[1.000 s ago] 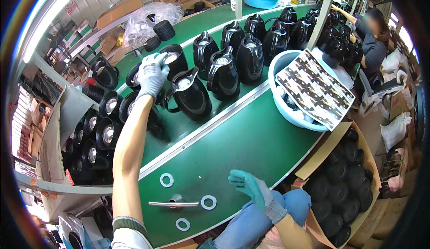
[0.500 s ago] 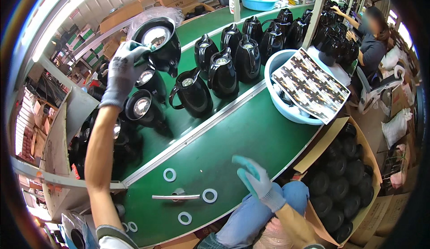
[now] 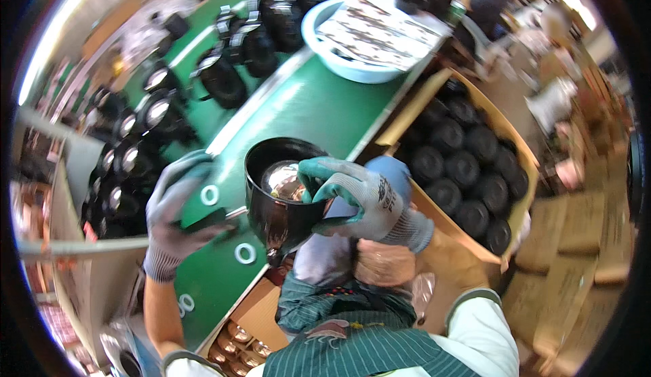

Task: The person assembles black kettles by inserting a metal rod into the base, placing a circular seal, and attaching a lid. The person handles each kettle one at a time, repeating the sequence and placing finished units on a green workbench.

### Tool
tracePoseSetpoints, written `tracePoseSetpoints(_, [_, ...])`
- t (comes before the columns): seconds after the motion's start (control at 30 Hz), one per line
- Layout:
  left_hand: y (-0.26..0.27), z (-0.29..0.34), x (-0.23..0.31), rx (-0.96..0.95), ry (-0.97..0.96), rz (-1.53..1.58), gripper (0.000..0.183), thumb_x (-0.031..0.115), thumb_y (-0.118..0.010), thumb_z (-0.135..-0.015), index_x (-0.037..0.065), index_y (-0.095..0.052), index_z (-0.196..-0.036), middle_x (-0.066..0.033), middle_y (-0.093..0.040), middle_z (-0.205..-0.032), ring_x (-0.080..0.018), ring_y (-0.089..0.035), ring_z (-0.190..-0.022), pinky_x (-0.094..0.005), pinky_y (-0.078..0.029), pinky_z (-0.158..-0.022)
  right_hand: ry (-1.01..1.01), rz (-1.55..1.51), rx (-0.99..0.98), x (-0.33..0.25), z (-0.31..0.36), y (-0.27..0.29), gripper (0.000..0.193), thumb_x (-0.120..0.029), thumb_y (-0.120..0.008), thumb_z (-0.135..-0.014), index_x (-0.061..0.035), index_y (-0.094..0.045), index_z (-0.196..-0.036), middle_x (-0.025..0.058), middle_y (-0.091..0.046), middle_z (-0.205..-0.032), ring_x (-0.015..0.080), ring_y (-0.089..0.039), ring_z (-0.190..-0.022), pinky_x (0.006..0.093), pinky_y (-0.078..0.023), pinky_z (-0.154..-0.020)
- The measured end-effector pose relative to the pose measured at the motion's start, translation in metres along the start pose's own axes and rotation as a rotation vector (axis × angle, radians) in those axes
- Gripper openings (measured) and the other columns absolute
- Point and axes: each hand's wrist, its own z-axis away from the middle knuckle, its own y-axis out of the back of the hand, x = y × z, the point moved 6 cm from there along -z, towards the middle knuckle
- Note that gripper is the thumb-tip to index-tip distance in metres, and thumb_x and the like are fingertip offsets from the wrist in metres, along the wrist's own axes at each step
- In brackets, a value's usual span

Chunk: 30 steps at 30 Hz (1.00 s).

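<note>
Green bench spanned the background. Over its near edge, a pot was held mouth-up: the right hand gripped its rim, probably for steadiness; the left hand, fingers spread, stood just beside it. Rings lay flat nearby.

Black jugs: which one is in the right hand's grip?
The glossy black jug front and centre, wide mouth up: the right hand holds its rim. The other jugs are farther from that hand.
</note>
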Motion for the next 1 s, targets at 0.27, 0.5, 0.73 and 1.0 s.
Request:
tracePoseSetpoints(0.27, [-0.182,0.161,-0.054,0.217,0.84,1.028,0.081,0.015,-0.073,-0.087,-0.004,-0.037,-0.156,-0.0216,-0.05,-0.153,-0.0353,-0.054,-0.137,-0.047,-0.046,-0.114,-0.416,-0.385,0.432,-0.029,0.116,0.011,0.089,-0.019,-0.095,-0.071,-0.0017,-0.052,-0.146,0.0166,-0.057,-0.148,0.0201,-0.063,-0.118,0.0364,-0.053,-0.1])
tracePoseSetpoints(0.5, [-0.249,0.189,-0.083,0.05,1.129,1.786,0.074,0.022,-0.066,-0.094,-0.001,-0.035,-0.158,-0.0207,-0.045,-0.157,-0.0356,-0.049,-0.142,-0.0501,-0.044,-0.117,-0.684,-0.869,0.253,0.001,0.13,0.015,0.048,-0.031,-0.086,-0.084,-0.004,-0.069,-0.12,0.0118,-0.073,-0.121,0.0183,-0.069,-0.107,0.0353,-0.056,-0.095])
tracePoseSetpoints(0.73, [-0.254,0.205,-0.071,-0.001,1.162,1.846,0.069,0.024,-0.062,-0.098,0.001,-0.035,-0.158,-0.0199,-0.044,-0.158,-0.0353,-0.048,-0.143,-0.051,-0.043,-0.118,-1.54,0.998,-0.025,0.242,0.233,0.115,0.122,-0.074,-0.07,-0.078,-0.0067,-0.016,-0.165,0.0351,-0.044,-0.153,0.047,-0.036,-0.148,0.0647,-0.017,-0.121])
tracePoseSetpoints(1.0, [-0.264,0.204,-0.061,-0.035,1.098,1.865,0.064,0.026,-0.056,-0.103,0.003,-0.035,-0.159,-0.0189,-0.043,-0.159,-0.0349,-0.047,-0.144,-0.0521,-0.041,-0.119,-1.508,1.088,-0.018,0.226,0.224,0.113,0.122,-0.075,-0.076,-0.072,-0.0235,-0.019,-0.167,0.028,-0.042,-0.156,0.0438,-0.031,-0.149,0.0577,-0.008,-0.125])
